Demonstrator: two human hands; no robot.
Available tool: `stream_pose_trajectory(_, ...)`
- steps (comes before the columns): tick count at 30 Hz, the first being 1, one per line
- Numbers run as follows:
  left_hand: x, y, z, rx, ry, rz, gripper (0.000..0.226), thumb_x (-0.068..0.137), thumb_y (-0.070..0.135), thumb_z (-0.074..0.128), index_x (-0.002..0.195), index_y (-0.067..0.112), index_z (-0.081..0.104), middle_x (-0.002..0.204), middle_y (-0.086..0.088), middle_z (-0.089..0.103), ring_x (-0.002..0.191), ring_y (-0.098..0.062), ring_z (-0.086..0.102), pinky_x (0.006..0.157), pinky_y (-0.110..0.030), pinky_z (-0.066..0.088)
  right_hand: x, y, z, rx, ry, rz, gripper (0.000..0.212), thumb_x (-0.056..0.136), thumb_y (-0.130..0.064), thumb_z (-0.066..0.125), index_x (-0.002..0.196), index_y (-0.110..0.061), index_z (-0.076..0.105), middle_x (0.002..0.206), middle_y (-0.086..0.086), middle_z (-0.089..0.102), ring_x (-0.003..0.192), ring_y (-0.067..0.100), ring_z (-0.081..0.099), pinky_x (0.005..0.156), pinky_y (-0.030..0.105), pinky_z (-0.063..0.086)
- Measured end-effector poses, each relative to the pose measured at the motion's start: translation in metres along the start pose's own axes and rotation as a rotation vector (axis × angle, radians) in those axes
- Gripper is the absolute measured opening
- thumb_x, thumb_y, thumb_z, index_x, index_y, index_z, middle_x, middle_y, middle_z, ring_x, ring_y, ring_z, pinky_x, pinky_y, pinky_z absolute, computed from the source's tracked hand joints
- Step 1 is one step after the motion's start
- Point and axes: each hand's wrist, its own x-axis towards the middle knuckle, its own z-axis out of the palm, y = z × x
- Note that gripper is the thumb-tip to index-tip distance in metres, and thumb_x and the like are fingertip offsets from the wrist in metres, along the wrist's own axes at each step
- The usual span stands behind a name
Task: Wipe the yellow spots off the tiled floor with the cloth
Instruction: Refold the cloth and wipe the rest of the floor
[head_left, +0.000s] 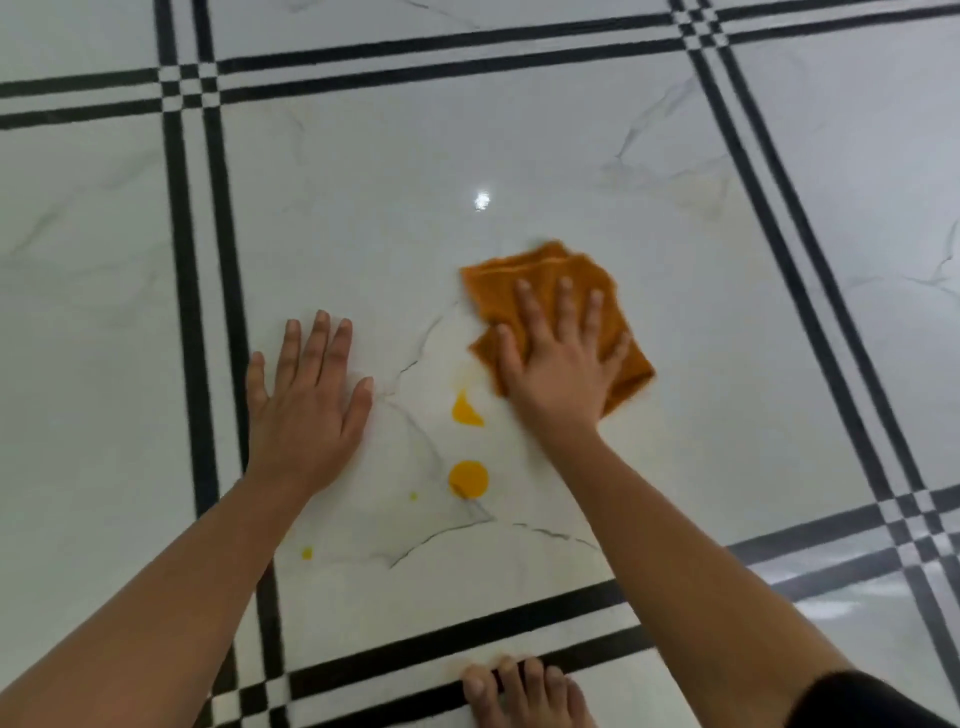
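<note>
Head view: our right grip presses spread flat on the cloth, on the floor just beyond the yellow spots, left grip splayed beside them; mid-wipe, we judge the next stroke must pull across them.

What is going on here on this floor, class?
A person's right hand presses an orange cloth flat on the tiled floor, while the left hand rests flat on the tile beside it. Two large yellow spots and two small specks lie unwiped between the arms, nearer the person than the cloth.
</note>
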Motion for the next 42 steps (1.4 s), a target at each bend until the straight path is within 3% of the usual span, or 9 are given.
stream_pose_trajectory(3,-0.018,-0.020,-0.003,-0.005,-0.002,-0.059,0.068,0.089,0.050,0.009,0.148,0.019,0.016,0.156,-0.004,0.014,0.144,-0.023,0.008,0.112,-0.052,0.005,-0.069,-0.007,0.011,-0.044,0.102,0.169,0.063,0.087,-0.060,0.025,0.144,-0.034,0.030,0.155,0.008,0.023,0.143,0.035,0.010,0.107,0.067,0.008)
stream_pose_trajectory(6,-0.035,-0.031,0.003,-0.006,-0.022,-0.117,0.067,0.088,0.050,0.009,0.148,0.020,0.013,0.157,-0.003,0.012,0.144,-0.022,0.006,0.112,-0.052,0.006,-0.118,-0.063,0.031,-0.043,-0.015,-0.023,0.067,0.086,-0.059,0.029,0.143,-0.025,0.033,0.152,0.016,0.027,0.140,0.041,0.010,0.103,0.068,0.002)
stream_pose_trajectory(9,-0.051,-0.041,0.003,-0.048,-0.019,-0.197,0.065,0.090,0.048,0.013,0.149,0.021,0.012,0.157,-0.001,0.009,0.144,-0.021,0.003,0.112,-0.050,0.005,-0.083,-0.118,0.033,-0.010,-0.140,-0.175,0.066,0.092,-0.058,0.024,0.149,-0.030,0.008,0.158,0.012,0.000,0.141,0.039,-0.015,0.102,0.068,-0.014)
stream_pose_trajectory(14,-0.070,-0.042,-0.006,-0.208,0.121,-0.427,0.067,0.090,0.046,0.019,0.148,0.013,0.014,0.157,-0.007,0.010,0.144,-0.024,0.005,0.113,-0.050,0.007,-0.052,-0.112,0.009,0.194,-0.235,-0.194,0.057,0.095,-0.055,0.022,0.148,-0.036,0.010,0.159,0.000,0.002,0.145,0.023,-0.010,0.110,0.058,-0.004)
stream_pose_trajectory(22,0.021,0.036,-0.007,-0.064,-0.017,0.199,0.071,0.091,0.061,0.023,0.148,0.028,-0.003,0.158,0.002,0.001,0.144,-0.023,-0.007,0.113,-0.052,-0.005,-0.046,-0.041,-0.019,0.104,-0.115,-0.132,0.050,0.100,-0.041,0.019,0.148,-0.026,0.020,0.155,-0.002,0.022,0.145,0.016,0.006,0.113,0.048,0.006)
stream_pose_trajectory(31,-0.073,-0.034,0.021,0.048,0.016,-0.005,0.084,0.077,0.079,0.012,0.147,0.034,0.003,0.157,0.000,0.007,0.143,-0.035,0.003,0.110,-0.060,-0.002,-0.075,-0.076,-0.001,0.067,-0.204,-0.316,0.063,0.090,-0.047,0.009,0.148,-0.025,0.021,0.155,-0.002,0.022,0.145,0.016,0.006,0.114,0.045,0.004)
stream_pose_trajectory(35,-0.088,-0.051,0.013,-0.044,0.058,-0.426,0.090,0.074,0.078,0.017,0.148,0.028,0.006,0.157,-0.006,0.008,0.142,-0.040,0.000,0.107,-0.065,-0.001,-0.084,-0.095,0.004,0.057,-0.255,-0.392,0.053,0.098,-0.045,0.016,0.148,-0.027,0.018,0.156,-0.002,0.019,0.146,0.016,0.003,0.114,0.044,0.001)
stream_pose_trajectory(40,-0.131,-0.032,0.027,0.009,-0.015,-0.092,0.090,0.075,0.081,0.017,0.148,0.029,0.015,0.156,-0.008,0.013,0.140,-0.043,0.006,0.104,-0.070,0.007,-0.094,-0.104,0.012,0.016,-0.306,-0.361,0.055,0.097,-0.049,0.013,0.149,-0.029,0.013,0.158,-0.002,0.010,0.146,0.017,-0.001,0.115,0.044,-0.002)
stream_pose_trajectory(42,-0.102,-0.064,0.018,0.021,0.017,-0.248,0.092,0.073,0.082,0.017,0.148,0.031,0.005,0.157,-0.007,0.005,0.141,-0.042,0.000,0.105,-0.071,0.001,-0.095,-0.102,0.010,0.017,-0.309,-0.359,0.053,0.099,-0.045,0.018,0.149,-0.028,0.012,0.158,-0.001,0.010,0.146,0.016,-0.001,0.114,0.044,-0.003)
